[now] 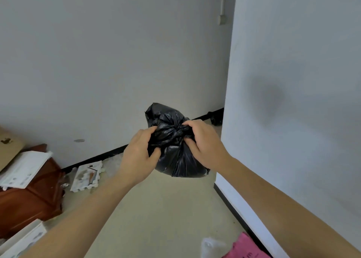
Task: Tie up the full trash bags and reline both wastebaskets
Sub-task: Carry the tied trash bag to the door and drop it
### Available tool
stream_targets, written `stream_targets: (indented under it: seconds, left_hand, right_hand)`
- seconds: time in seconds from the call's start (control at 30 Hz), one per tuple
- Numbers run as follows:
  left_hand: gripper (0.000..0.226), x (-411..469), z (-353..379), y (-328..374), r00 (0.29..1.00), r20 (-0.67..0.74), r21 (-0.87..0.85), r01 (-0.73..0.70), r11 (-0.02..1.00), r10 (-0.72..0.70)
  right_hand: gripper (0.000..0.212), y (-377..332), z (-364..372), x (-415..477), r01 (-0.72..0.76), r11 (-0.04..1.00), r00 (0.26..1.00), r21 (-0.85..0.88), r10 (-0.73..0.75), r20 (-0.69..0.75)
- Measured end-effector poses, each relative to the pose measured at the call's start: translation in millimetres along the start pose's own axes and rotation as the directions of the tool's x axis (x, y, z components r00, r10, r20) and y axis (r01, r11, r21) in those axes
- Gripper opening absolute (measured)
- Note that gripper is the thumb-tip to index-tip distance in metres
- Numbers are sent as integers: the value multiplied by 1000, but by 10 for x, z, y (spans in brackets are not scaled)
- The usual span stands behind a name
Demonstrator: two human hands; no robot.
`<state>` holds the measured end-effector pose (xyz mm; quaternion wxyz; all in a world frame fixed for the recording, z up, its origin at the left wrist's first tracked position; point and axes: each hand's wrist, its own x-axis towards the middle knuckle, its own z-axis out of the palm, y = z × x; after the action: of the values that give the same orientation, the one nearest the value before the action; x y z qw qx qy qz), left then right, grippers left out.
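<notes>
Closest to the camera, bottom right, there's a pink thing (246, 248) on the floor (166, 209) with a bit of clear white plastic (212, 245) just beside it. Can't tell what either one is.

Both forearms reach out to the middle of the shot. The left hand (139, 156) and right hand (205, 143) both have their fingers curled tight into the bunched top of the black trash bag (178, 165), one on each side of the knot (176, 130). Thumbs dig in lower down, fingertips pinch the plastic up top.

The bag is up in the air between the hands, well off the floor. It's small, round, glossy and really crinkled, and a loose flap of plastic sticks up behind the knot.

Further back on the left is a reddish wooden cabinet (33, 197) with a flat white box (25, 170) lying on it. A dirty white foam packing piece (87, 176) is on the floor near the black baseboard (101, 156). Behind everything is a plain grey wall (97, 62).
</notes>
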<state>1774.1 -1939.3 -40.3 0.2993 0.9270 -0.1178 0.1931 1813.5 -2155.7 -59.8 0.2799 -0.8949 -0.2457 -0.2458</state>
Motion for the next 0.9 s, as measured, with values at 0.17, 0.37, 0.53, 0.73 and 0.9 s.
stream_targets:
  seconds: [0.17, 0.37, 0.53, 0.73, 0.9]
  left_hand:
    - [55, 1123, 278, -674, 998, -56, -6, 39, 999, -39]
    - [54, 2704, 898, -1679, 997, -70, -84, 34, 996, -40]
    - [55, 4183, 1310, -2264, 997, 17, -120, 78, 990, -77]
    - [55, 5728, 1875, -2361, 994, 96, -170, -27, 985, 44]
    - [56, 6819, 2563, -2557, 989, 120, -205, -57, 977, 83]
  right_hand:
    - [37, 598, 637, 1077, 43, 998, 999, 50, -44, 21]
    - [43, 1613, 1576, 2458, 24, 999, 999, 39, -25, 37]
    - [66, 2401, 2057, 3613, -39, 999, 993, -13, 41, 113]
    - [70, 3419, 2100, 4499, -174, 982, 985, -66, 174, -7]
    - [71, 4381, 2338, 5208, -217, 972, 976, -88, 215, -37]
